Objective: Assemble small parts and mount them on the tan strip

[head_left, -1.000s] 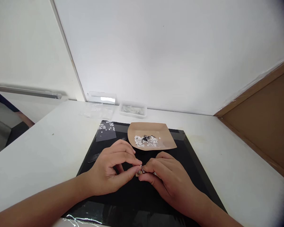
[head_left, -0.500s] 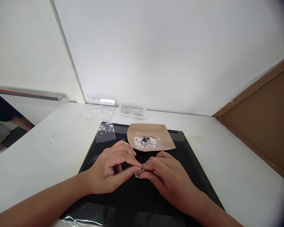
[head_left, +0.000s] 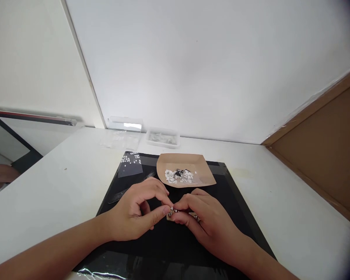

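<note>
My right hand (head_left: 208, 217) is closed around a small tan piece (head_left: 170, 216) with shiny metal-like bits on it; the fingers cover most of it, so its kind cannot be told. From the left, my left hand (head_left: 142, 212) meets it in a pinch. Thumb and forefinger are at the piece's left end, with a tiny white bit (head_left: 172, 209) at their tips. Both hands are over a black mat (head_left: 169, 249). Just beyond them sits a brown paper tray (head_left: 189, 158) holding white scraps (head_left: 171, 176) and some black shreds (head_left: 179, 172).
A clear sheet with small white rectangles (head_left: 130, 169) lies at the mat's far left corner. A dark flat strip (head_left: 116, 196) is beside my left hand. Behind stand a clear plastic box (head_left: 163, 144) and plastic bags (head_left: 119, 140). Another person's arm (head_left: 1, 173) shows at far left.
My left fingertips have shifted slightly, and the white bit at them shows more plainly. My right hand keeps its hold almost unmoved. The other person at far left has moved partly out of view.
</note>
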`<state>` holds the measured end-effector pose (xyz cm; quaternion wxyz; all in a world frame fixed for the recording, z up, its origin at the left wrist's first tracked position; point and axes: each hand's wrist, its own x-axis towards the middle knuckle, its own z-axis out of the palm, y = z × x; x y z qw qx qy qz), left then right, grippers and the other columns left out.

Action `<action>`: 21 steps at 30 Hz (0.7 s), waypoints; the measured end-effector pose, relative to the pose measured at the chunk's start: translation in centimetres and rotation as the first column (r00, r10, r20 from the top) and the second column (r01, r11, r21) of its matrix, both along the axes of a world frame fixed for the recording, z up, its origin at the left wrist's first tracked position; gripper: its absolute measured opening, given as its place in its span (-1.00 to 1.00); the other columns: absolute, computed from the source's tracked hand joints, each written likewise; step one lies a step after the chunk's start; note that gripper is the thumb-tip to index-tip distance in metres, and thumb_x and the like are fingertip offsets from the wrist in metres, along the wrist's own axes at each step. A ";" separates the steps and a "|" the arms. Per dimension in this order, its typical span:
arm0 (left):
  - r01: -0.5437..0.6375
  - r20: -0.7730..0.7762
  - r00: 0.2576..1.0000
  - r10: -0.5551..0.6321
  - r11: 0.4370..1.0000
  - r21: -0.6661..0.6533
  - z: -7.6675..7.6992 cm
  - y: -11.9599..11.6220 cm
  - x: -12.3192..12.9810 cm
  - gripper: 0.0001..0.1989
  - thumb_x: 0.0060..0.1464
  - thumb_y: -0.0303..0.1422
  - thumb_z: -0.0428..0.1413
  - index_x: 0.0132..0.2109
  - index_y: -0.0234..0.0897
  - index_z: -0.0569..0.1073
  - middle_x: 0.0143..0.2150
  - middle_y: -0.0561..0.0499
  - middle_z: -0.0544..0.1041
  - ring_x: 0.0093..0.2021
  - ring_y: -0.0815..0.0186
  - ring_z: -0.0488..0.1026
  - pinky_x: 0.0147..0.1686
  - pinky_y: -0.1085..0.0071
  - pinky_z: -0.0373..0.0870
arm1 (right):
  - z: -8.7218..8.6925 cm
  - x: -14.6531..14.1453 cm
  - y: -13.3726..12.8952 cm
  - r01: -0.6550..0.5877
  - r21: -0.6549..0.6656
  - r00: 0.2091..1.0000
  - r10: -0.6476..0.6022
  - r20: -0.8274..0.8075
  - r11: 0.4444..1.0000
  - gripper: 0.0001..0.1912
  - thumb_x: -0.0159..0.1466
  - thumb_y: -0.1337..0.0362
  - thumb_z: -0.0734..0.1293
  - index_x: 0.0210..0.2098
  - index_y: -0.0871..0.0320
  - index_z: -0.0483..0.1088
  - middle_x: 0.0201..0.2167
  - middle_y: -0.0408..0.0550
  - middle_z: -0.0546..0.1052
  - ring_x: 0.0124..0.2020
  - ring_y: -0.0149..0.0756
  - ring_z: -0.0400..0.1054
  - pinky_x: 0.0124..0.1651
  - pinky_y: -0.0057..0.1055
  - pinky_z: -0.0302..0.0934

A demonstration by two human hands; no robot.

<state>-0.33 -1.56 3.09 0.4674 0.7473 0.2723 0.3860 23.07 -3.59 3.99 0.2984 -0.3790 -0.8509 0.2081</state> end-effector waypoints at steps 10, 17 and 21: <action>0.054 -0.006 0.999 -0.054 0.998 -0.041 0.2 -0.1 -0.1 -0.86 0.25 -0.41 0.17 -0.07 -0.27 0.58 -0.06 -0.19 0.49 -0.16 0.22 0.55 -0.64 0.58 0.55 | 0.5 0.0 -0.1 -0.004 -0.181 1.000 -0.002 -0.031 0.983 -0.88 0.45 0.23 0.33 -0.25 0.04 0.46 -0.41 -0.27 0.57 -0.36 -0.36 0.34 -0.21 -0.36 0.17; 0.056 -0.042 0.998 -0.052 0.992 0.115 0.1 0.1 -0.1 -0.85 0.21 -0.48 0.18 -0.07 -0.27 0.56 -0.15 -0.15 0.51 -0.10 0.22 0.49 -0.62 0.65 0.44 | -0.1 0.1 0.1 -0.012 -0.029 1.000 0.012 -0.020 1.000 -0.97 0.41 0.27 0.38 -0.20 0.03 0.45 -0.41 -0.27 0.55 -0.38 -0.37 0.31 -0.22 -0.38 0.12; 0.057 -0.078 0.996 -0.041 0.976 0.212 0.1 0.2 -0.1 -0.83 0.18 -0.53 0.19 -0.08 -0.27 0.53 -0.20 -0.12 0.50 -0.03 0.19 0.46 -0.56 0.65 0.43 | -0.3 0.1 0.2 -0.023 0.032 1.000 0.024 -0.020 0.999 -0.98 0.41 0.26 0.38 -0.18 0.03 0.44 -0.44 -0.26 0.52 -0.38 -0.36 0.29 -0.22 -0.40 0.11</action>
